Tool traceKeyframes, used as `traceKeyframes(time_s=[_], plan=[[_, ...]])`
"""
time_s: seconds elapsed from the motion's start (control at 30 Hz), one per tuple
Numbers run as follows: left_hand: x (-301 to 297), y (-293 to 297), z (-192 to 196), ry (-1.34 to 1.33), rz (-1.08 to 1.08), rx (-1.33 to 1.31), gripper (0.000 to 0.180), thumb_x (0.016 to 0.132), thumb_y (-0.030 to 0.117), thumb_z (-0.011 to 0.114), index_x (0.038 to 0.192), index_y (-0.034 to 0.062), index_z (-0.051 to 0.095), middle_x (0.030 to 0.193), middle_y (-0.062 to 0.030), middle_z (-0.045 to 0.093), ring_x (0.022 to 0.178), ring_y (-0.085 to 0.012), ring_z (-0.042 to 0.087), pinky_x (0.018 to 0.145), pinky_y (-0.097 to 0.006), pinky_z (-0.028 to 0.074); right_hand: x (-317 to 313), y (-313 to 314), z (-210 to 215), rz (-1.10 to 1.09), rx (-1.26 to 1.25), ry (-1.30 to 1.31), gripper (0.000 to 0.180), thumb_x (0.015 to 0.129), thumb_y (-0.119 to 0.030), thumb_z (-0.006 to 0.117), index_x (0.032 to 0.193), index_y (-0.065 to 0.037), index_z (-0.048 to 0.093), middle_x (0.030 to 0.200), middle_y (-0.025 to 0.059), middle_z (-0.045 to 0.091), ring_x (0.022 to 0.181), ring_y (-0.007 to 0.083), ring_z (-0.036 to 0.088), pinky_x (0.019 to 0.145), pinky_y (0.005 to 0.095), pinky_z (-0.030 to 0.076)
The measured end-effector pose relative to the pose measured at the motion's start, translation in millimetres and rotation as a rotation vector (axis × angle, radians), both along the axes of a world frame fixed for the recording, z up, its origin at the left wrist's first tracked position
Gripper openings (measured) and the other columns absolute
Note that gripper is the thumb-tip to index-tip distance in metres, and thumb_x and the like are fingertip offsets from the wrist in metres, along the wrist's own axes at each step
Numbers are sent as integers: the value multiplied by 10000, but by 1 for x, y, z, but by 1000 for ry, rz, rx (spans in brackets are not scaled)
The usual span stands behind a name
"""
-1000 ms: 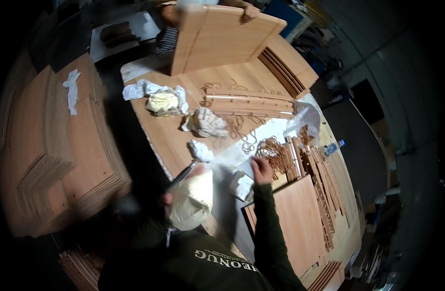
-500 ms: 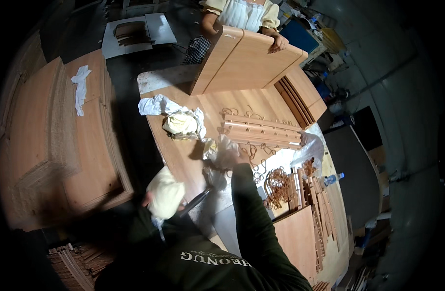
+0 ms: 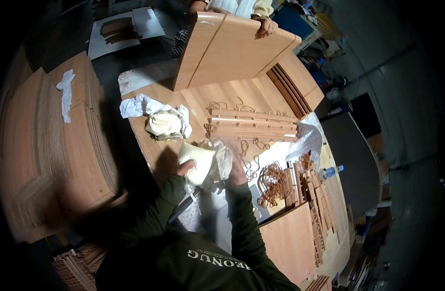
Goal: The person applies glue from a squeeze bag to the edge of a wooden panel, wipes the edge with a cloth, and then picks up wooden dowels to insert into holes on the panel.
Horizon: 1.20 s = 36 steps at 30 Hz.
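My left hand (image 3: 185,168) grips a plump plastic bag of pale cream-yellow material (image 3: 198,157), its thumb lying across the side. A loose tail of plastic dangles below that bag. Right beside it, my right hand (image 3: 237,172) is closed on a crumpled translucent plastic bag (image 3: 221,159); its fingers are partly hidden behind the film. The two bags touch or overlap. Just beyond them on the wooden tabletop (image 3: 195,104) sits an opened bag of the same pale material (image 3: 164,124), with a white cloth (image 3: 140,104) against it.
Across the table a person's hand (image 3: 266,27) steadies an upright wooden panel (image 3: 232,53). Grooved wooden strips (image 3: 254,127) lie among brown cords, near a tangled cord bundle (image 3: 274,184) and a plastic bottle (image 3: 332,171). Stacked boards (image 3: 81,140) stand at left.
My left hand has brought the cream-filled bag up and rightward over the table, beside the translucent bag in my right hand. The dark tool-like shape near my left hand is no longer visible.
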<state>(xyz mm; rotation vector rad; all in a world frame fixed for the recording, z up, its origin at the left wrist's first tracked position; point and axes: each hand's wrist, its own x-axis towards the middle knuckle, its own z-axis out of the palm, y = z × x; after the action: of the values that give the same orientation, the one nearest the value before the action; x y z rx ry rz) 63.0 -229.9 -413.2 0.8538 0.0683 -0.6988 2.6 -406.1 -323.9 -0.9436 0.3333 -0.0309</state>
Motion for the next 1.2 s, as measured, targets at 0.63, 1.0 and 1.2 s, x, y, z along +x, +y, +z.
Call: traceKeyframes(time_s=[0.63,1.0,1.2], plan=[[-17,-26,41,-430,296,222,806,613,154,789,1255,-48,346,1079,-142,552,938,-190,569,814,-312,470,12,15,-22,-277,-337,119,281,849,-37,484,1115,32,543,989,84,610,885,153,582,773,263,459],[-27,-25,71,-263,249,33,716,620,98,768,1226,-6,403,1044,-104,559,926,-181,564,817,-308,469,8,6,-43,-470,-700,312,224,863,-123,464,922,45,600,775,114,614,710,167,559,650,297,429],[-25,-22,62,-281,282,56,637,643,75,751,1195,21,438,1035,-91,566,904,-170,570,798,-301,475,13,-5,-67,-469,-865,284,228,867,-160,458,836,35,571,642,95,541,602,155,502,569,292,392]])
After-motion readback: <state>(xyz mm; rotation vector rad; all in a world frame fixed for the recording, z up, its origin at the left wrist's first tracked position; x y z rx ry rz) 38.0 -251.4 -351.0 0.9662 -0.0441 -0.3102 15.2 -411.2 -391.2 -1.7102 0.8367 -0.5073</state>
